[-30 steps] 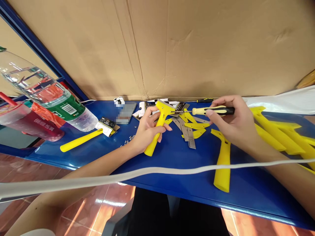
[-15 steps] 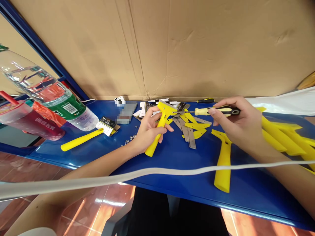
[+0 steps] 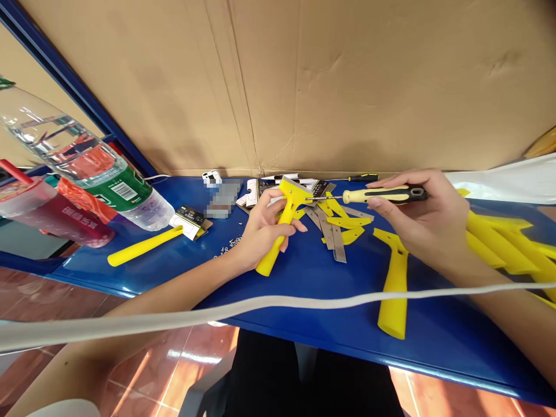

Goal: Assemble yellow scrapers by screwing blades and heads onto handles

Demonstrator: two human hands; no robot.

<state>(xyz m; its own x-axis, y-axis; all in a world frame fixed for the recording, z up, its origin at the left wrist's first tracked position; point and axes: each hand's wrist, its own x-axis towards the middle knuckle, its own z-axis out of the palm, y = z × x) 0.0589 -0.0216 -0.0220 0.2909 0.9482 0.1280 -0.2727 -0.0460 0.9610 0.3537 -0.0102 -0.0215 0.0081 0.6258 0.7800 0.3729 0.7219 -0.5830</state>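
My left hand (image 3: 262,231) is closed around a yellow scraper (image 3: 284,222), its head tilted up and away from me. In my right hand (image 3: 428,211) is a screwdriver (image 3: 377,195) with a cream and black handle, held almost level. Its tip meets the right side of the scraper's head; the screw there is too small to make out. Metal blades (image 3: 337,242) and yellow plastic blade covers (image 3: 347,222) lie in a loose pile beyond the scraper. Another yellow scraper handle (image 3: 393,289) rests on the table below my right hand.
Small screws (image 3: 226,251) are scattered left of my left wrist. A yellow-handled scraper (image 3: 145,246), a water bottle (image 3: 125,188) and a red drink cup (image 3: 65,217) stand or lie at left. More yellow handles (image 3: 499,243) are piled at right. A white cord (image 3: 278,302) crosses in front.
My right hand's fingers have shifted slightly along and around the screwdriver handle. The left hand and the scraper stay in place.
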